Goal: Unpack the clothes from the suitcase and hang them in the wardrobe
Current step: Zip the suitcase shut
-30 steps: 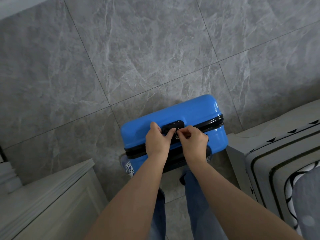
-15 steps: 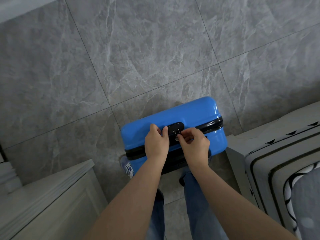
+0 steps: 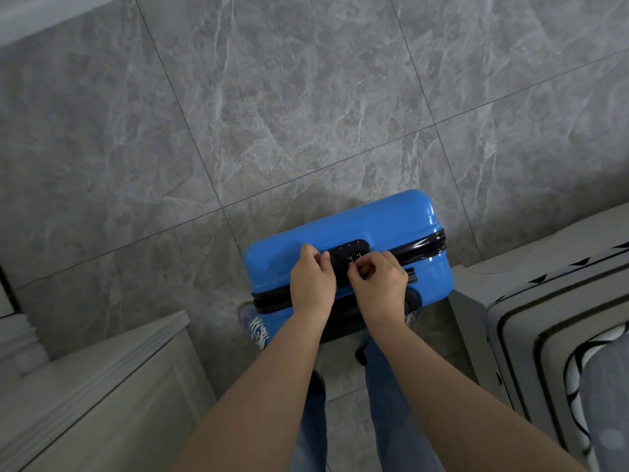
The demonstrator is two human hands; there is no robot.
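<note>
My blue hard-shell suitcase (image 3: 357, 240) stands on the grey tiled floor (image 3: 272, 114) right in front of my feet, directly below my hands, still zipped shut. Its long axis runs left to right across my view, rising a little toward the right, and the black zip seam (image 3: 422, 245) follows that same line along the upward face. The black combination lock (image 3: 349, 252) sits on that seam near the middle, between my two hands. My left hand (image 3: 311, 284) rests on the shell just left of the lock, fingers curled down onto it and the thumb touching the lock's edge; I judge it is steadying the case, not gripping anything. My right hand (image 3: 377, 284) is the one doing the work: its thumb and forefinger are pinched together at the lock's lower edge, on what looks like the metal zip pulls (image 3: 354, 258) docked there, though they are too small for me to be sure. So the right hand is nearer the part that matters, and I judge that once the pulls come free they must travel along the seam, sideways from where I stand. A pale cabinet (image 3: 95, 386) stands to my left and a bed (image 3: 544, 335) with a striped cover to my right, hemming the case in.
</note>
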